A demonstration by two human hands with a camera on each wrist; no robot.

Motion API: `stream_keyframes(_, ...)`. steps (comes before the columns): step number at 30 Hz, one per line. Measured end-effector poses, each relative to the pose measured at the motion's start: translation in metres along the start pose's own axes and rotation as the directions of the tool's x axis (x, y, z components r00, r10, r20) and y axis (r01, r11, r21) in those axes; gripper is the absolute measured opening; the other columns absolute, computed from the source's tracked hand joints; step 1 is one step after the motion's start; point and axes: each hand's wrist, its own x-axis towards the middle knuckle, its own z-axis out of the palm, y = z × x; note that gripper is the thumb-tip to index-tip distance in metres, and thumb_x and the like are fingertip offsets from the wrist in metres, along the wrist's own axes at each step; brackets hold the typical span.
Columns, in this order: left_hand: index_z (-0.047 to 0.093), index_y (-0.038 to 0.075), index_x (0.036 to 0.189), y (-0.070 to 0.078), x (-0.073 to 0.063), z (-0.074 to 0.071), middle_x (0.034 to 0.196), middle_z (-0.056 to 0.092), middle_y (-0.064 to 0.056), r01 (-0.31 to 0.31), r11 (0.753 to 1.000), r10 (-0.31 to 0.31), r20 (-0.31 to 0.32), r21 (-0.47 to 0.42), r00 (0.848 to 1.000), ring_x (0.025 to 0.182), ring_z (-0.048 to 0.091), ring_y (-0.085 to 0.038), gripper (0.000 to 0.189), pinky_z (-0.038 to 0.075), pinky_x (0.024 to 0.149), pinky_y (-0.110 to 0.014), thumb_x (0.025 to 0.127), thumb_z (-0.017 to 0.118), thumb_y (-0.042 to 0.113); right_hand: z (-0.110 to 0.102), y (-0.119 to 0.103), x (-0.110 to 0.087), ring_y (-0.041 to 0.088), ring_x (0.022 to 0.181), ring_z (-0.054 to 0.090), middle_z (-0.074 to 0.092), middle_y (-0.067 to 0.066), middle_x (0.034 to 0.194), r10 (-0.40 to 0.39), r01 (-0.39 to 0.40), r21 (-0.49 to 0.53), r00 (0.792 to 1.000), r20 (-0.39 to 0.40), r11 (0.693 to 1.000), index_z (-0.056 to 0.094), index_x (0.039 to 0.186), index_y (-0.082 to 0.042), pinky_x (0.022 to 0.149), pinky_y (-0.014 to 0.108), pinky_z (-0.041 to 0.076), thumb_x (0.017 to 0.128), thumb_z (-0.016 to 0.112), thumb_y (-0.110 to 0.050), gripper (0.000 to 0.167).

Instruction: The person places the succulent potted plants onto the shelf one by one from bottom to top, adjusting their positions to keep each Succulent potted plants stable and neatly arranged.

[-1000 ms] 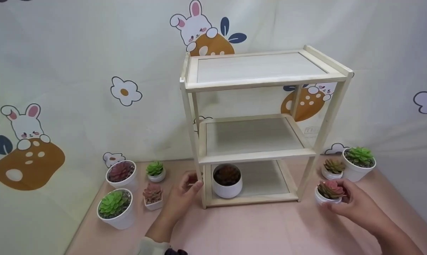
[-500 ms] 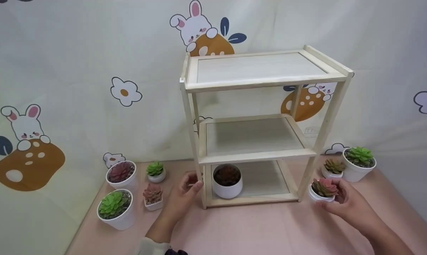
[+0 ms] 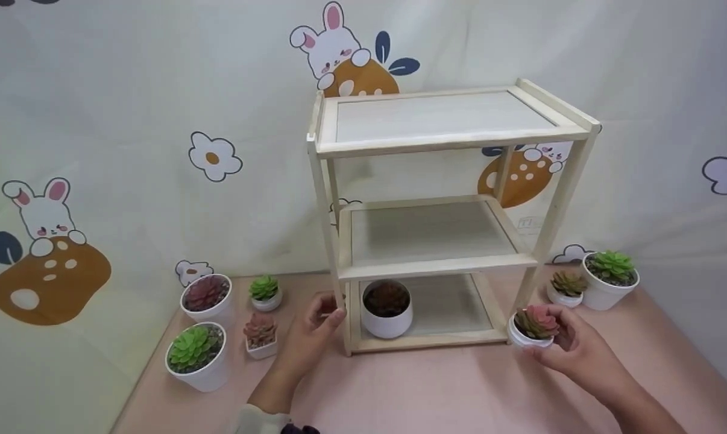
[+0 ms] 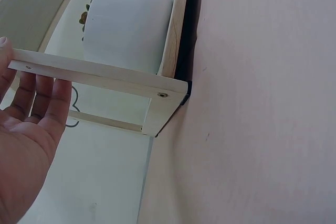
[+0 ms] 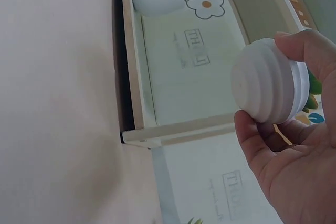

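My right hand (image 3: 580, 349) holds a small white pot with a red-green succulent (image 3: 536, 325), thumb on one side and fingers on the other. In the right wrist view the ribbed pot (image 5: 268, 82) is tilted, its base toward the camera, raised beside the shelf's bottom tier. My left hand (image 3: 309, 331) grips the front left post (image 4: 100, 74) of a three-tier wooden shelf (image 3: 442, 268), low down, with the fingers curled behind it. On the bottom tier, at its left, stands a round white pot with a dark reddish succulent (image 3: 387, 316).
Left of the shelf stand several potted succulents: a dark red one (image 3: 207, 295), a large green one (image 3: 198, 355), a small green one (image 3: 265, 292) and a pink one (image 3: 260, 335). At right are a brownish one (image 3: 566, 288) and a green one (image 3: 610, 278). A patterned cloth hangs behind.
My right hand has moved left with the red-green succulent, bringing it up to the shelf's front right post. My left hand has stayed on the left post.
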Motion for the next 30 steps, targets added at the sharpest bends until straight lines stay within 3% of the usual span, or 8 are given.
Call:
stream_keyframes(11,0.062,0.015,0.132,0.000,-0.001,-0.001,0.122,0.065,-0.005,0.009,1.000,-0.009,-0.008,0.023,1.000,0.121,0.061,-0.023,0.039,0.051,0.106,-0.045,0.102,0.064,0.040,0.018,-0.010,0.005,-0.013,0.121,0.054,0.052,0.031,0.145,-0.032,0.030,0.047,0.999,0.040,0.998,0.047,0.135,0.011,0.099,0.006,0.044,0.081,0.080,0.009,0.064)
stream_keyframes(23,0.062,0.015,0.131,-0.002,0.000,0.000,0.125,0.066,-0.009,0.000,1.000,0.000,0.004,-0.003,1.000,0.120,0.061,-0.023,0.033,0.050,0.106,-0.044,0.103,0.064,0.033,0.040,-0.011,0.013,-0.007,0.121,0.058,0.055,0.027,0.141,-0.037,0.032,0.085,0.997,0.063,0.996,0.049,0.132,0.011,0.100,0.010,0.047,0.079,0.083,0.009,0.063)
stream_keyframes(30,0.063,0.014,0.130,-0.002,0.000,-0.001,0.124,0.066,-0.010,-0.012,1.000,0.012,0.005,-0.017,1.000,0.118,0.061,-0.022,0.033,0.051,0.104,-0.038,0.103,0.064,0.033,0.051,-0.012,0.022,-0.009,0.121,0.055,0.055,0.024,0.142,0.006,-0.011,0.062,0.997,0.073,0.998,0.049,0.133,0.008,0.102,0.008,0.043,0.080,0.085,0.002,0.065)
